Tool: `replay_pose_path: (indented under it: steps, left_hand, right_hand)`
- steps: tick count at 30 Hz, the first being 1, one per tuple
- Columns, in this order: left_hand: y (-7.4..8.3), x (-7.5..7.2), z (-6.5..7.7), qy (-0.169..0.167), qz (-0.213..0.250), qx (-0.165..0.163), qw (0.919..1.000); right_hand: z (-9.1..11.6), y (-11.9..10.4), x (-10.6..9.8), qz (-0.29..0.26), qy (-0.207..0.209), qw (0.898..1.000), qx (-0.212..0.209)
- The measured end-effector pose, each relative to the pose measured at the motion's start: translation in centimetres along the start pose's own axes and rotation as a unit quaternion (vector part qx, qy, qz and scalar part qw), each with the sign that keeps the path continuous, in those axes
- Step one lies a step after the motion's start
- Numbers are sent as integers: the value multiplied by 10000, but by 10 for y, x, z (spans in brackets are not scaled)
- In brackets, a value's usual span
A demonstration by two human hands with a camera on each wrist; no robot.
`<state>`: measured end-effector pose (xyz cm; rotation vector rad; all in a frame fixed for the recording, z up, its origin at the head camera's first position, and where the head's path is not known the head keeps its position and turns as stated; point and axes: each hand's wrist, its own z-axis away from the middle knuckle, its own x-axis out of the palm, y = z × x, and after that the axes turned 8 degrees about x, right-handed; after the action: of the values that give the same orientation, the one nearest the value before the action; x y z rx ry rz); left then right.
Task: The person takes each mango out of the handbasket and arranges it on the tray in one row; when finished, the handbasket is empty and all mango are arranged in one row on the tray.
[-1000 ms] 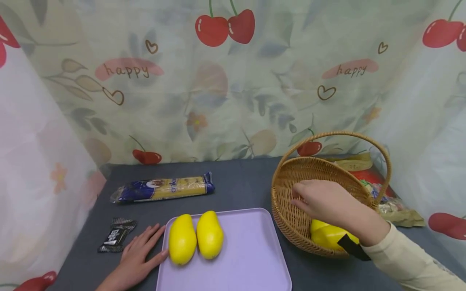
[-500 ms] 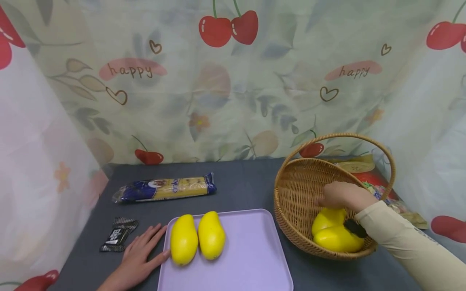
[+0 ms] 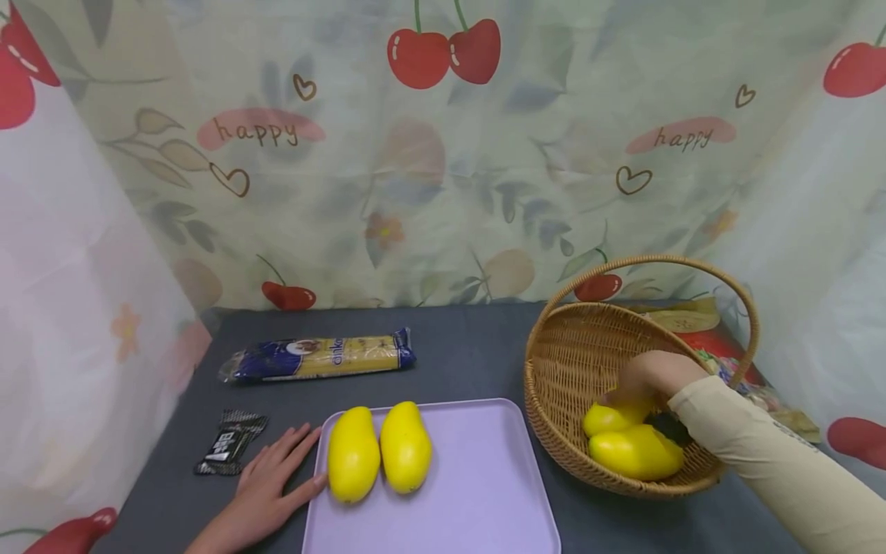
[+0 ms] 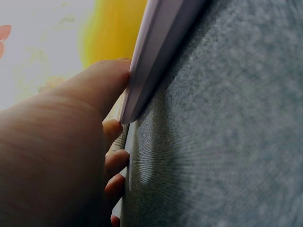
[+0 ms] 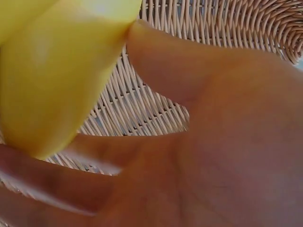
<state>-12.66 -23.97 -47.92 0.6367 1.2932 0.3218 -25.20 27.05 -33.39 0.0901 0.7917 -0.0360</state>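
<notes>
My left hand [image 3: 266, 488] rests on the dark cloth with fingers extended, its thumb touching the left rim of the lilac tray [image 3: 477, 477]. Two yellow mangoes, a left mango [image 3: 354, 455] and a right mango [image 3: 406, 448], lie side by side on that tray. Inside the wicker basket [image 3: 574, 346], my right hand [image 3: 654, 375] reaches down and grips a mango [image 5: 57, 85]; the right wrist view has the thumb on one side of it and fingers on the other. A further mango [image 3: 635, 454] lies in front of it in the basket.
A pasta packet [image 3: 321, 357] lies behind the tray. Left of my left hand is a small black wrapped snack [image 3: 231, 442]. The basket's tall arched handle [image 3: 651, 260] rises over my right hand. Packaged goods [image 3: 720, 342] sit behind the basket, and a printed curtain [image 3: 471, 192] backs the table.
My right hand has moved deeper into the basket, and its fingers have gone round the rear mango, which has shifted slightly. The left hand stays beside the tray.
</notes>
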Motion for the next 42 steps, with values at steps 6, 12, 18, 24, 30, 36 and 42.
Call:
replay_pose_path:
  steps: [6, 12, 18, 24, 30, 36, 42]
  left_hand:
    - [-1, 1, -1, -26, -33, -34, 10000]
    - [-3, 2, -1, -33, -32, -55, 10000]
    - [-4, 3, -1, -19, -45, -41, 10000]
    - [-2, 0, -1, -32, 18, -53, 10000]
    - [-1, -1, -1, -5, -13, -16, 10000]
    - [-1, -2, 0, 102, 1, 145, 9998]
    - [-2, -1, -1, 78, 2, 120, 9999]
  right_hand:
    - [-3, -8, 5, 41, 835, 9936, -758]
    - [-5, -15, 8, -86, 954, 9919, -833]
    - [-2, -14, 11, -287, 870, 9928, -773]
    - [0, -14, 13, -468, 742, 9936, -713]
    - [-1, -13, 13, -533, 786, 9924, -783]
    - [-2, -15, 13, -416, 948, 9915, -783]
    - [-2, -16, 8, -344, 1167, 9887, -872]
